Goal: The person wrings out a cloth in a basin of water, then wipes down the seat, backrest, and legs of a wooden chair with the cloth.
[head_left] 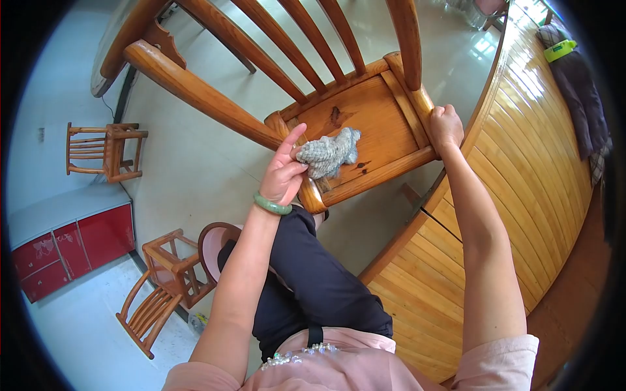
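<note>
A wooden chair with a slatted back stands tilted in front of me, its brown seat turned towards me. My left hand, with a green bangle at the wrist, pinches a grey knitted rag between thumb and fingers. One finger sticks out upwards. The rag lies against the seat panel near its left side. On the right, my right hand is closed around the chair frame at the seat's corner, beside the table edge. Its fingertips are hidden behind the wood.
A slatted wooden table fills the right side, with dark cloth sleeves and a bright green-yellow item on it. To the left are two smaller wooden chairs and a red cabinet. A round pink-topped stool is near my legs.
</note>
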A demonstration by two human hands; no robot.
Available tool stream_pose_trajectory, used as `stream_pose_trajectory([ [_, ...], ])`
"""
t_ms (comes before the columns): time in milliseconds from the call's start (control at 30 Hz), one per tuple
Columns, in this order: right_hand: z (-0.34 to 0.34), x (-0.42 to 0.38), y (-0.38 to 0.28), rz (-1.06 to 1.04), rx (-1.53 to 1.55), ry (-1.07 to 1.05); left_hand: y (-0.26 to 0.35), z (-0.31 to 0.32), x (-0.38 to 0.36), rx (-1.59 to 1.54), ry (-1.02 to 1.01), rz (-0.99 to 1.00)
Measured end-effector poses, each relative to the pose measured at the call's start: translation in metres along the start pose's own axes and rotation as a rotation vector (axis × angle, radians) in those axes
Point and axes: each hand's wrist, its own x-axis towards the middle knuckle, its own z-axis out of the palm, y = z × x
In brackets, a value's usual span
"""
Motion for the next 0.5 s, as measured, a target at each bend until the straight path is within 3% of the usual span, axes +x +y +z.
stream_pose_trajectory([
  [100, 0.000, 0.001, 0.001, 0.011, -0.011, -0.010, -0.002, 0.004, 0.005, 0.201, -0.020, -0.023],
  [167, 0.001, 0.001, 0.003, -0.009, 0.005, 0.010, -0.018, 0.002, 0.002, 0.962, -0.163, -0.017],
  [200, 0.000, -0.001, 0.003, -0.019, 0.003, 0.010, -0.017, 0.007, -0.008, 1.769, -0.192, 0.022],
  [233, -0.001, -0.002, 0.001, 0.000, -0.002, 0.013, -0.011, 0.008, -0.011, 1.769, -0.177, 0.026],
  [300, 0.000, 0.000, -0.002, 0.006, -0.001, 0.017, 0.008, 0.014, -0.017, 1.711, 0.068, 0.333],
  [333, 0.001, 0.001, -0.001, 0.011, 0.001, 0.029, 0.017, 0.017, -0.023, 1.555, 0.398, 0.427],
  [367, 0.002, 0.001, 0.000, 0.016, -0.003, 0.038, 0.042, 0.019, -0.027, 1.532, 0.542, 0.511],
  [433, 0.005, -0.003, 0.002, -0.006, 0.007, 0.084, 0.088, -0.001, -0.023, 1.477, 0.718, 0.800],
  [500, 0.010, -0.001, 0.010, -0.122, 0.098, 0.238, 0.124, -0.009, 0.000, 1.129, 0.703, 0.923],
])
